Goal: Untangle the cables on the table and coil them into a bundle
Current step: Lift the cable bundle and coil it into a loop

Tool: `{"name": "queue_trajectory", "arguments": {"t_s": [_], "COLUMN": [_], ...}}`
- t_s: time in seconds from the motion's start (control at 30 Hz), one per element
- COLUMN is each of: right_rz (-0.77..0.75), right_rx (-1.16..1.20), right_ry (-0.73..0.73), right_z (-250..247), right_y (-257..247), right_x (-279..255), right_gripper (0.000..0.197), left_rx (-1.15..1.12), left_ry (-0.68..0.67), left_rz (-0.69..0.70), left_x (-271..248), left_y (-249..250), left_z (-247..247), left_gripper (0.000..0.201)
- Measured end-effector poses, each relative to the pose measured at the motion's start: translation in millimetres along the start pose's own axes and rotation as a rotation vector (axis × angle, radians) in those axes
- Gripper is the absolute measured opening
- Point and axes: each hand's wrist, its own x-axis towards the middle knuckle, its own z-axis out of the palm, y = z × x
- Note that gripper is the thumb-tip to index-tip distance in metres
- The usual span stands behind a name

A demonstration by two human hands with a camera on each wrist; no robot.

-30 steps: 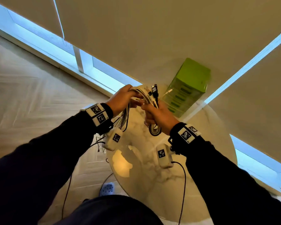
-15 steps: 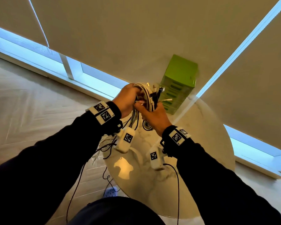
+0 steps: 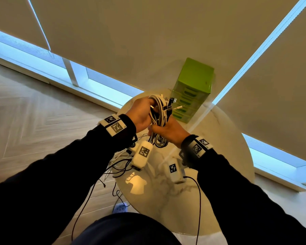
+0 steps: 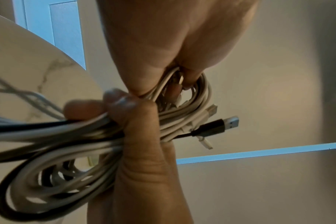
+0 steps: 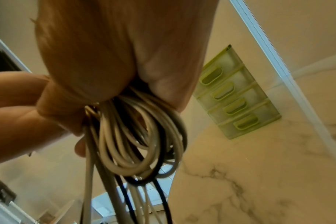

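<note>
Head view: both hands are up over the round table (image 3: 219,156), the left hand (image 3: 141,114) and the right hand (image 3: 170,131) each gripping the cable bundle (image 3: 159,114) between them. Left wrist: left fingers curl round the top loops, plugs poking out. Right wrist: right fingers clamp the loops, which dangle below.

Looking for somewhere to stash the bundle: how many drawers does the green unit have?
4, stacked in the green unit on the table: top drawer, second drawer, third drawer, bottom drawer. None looks hidden.
</note>
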Motion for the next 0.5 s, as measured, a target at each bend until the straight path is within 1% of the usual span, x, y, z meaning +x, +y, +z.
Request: {"name": "queue_trajectory", "arguments": {"t_s": [0.03,0.13,0.2,0.27,0.33,0.37,0.4,0.43,0.47,0.5], "right_rz": [0.024,0.131,0.172,0.214,0.234,0.237,0.242,0.247,0.247,0.236], "right_rx": [0.013,0.217,0.355,0.487,0.613,0.652,0.682,0.715,0.748,0.777], "right_ry": [0.005,0.017,0.049,0.128,0.227,0.273,0.309,0.331,0.336,0.33], "right_z": [-0.4,-1.6,-6.4,-14.4,-25.6,-31.4,-36.0,-39.7,-41.2,-42.3], "right_y": [2.2,10.5,12.7,12.0,8.9,6.0,2.4,-1.1,-4.2,-6.5], "right_x": [-1.1,-2.9,-3.8,-4.1,-3.5,-3.0,-2.4,-1.6,-1.2,-1.4], "right_gripper": [0.007,0.01,0.012,0.018,0.023,0.024,0.024,0.025,0.026,0.028], "left_rx": [0.011,0.151,0.273,0.364,0.45,0.508,0.595,0.688,0.777,0.84], "left_ry": [-0.019,-0.146,-0.226,-0.301,-0.408,-0.445,-0.48,-0.536,-0.595,-0.642], "left_rz": [0.006,0.022,0.063,0.113,0.109,0.085,0.06,0.031,0.004,-0.016], "left_x": [1.3,7.5,11.1,9.3,7.9,8.3,8.9,9.7,9.5,8.5], "left_y": [-1.3,-4.4,-3.3,-1.9,-7.8,-14.6,-23.8,-33.4,-43.1,-51.8], "left_z": [1.5,1.2,0.6,0.7,-4.5,-8.2,-12.2,-14.9,-15.8,-14.6], "left_gripper": [0.03,0.032,0.029,0.02,0.015,0.025,0.043,0.055,0.057,0.051]}}
